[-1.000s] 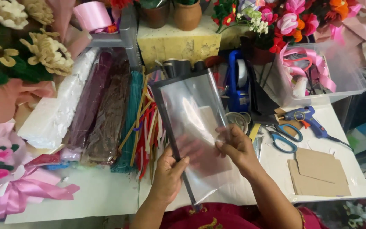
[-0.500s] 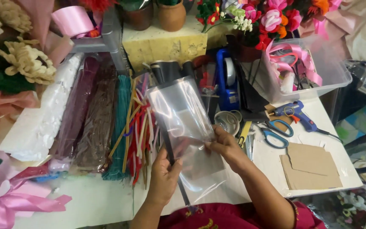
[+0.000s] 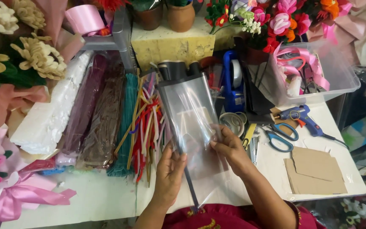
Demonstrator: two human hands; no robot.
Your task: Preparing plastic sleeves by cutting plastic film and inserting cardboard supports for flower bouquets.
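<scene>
Both hands hold a clear plastic sheet (image 3: 187, 110) with a dark strip along its left edge, tilted up over a white table (image 3: 106, 203). My left hand (image 3: 170, 171) grips the sheet's lower left edge by the dark strip. On the sheet's right edge my right hand (image 3: 229, 148) pinches the plastic, fingers pressed on its surface. The sheet's far end covers dark rolls (image 3: 178, 70) behind it.
Left of the sheet lie coloured pipe cleaners (image 3: 145, 123), wrapped bundles (image 3: 102, 114) and white foam (image 3: 51, 118). To the right lie blue scissors (image 3: 278, 135), a glue gun (image 3: 299, 116), cardboard pieces (image 3: 314, 169), a tape dispenser (image 3: 234, 85) and a clear bin (image 3: 314, 72). Flower bouquets line the back and left.
The sheet has been curled narrower and raised more upright. My right hand slid up its right edge; my left hand shifted slightly toward the dark strip.
</scene>
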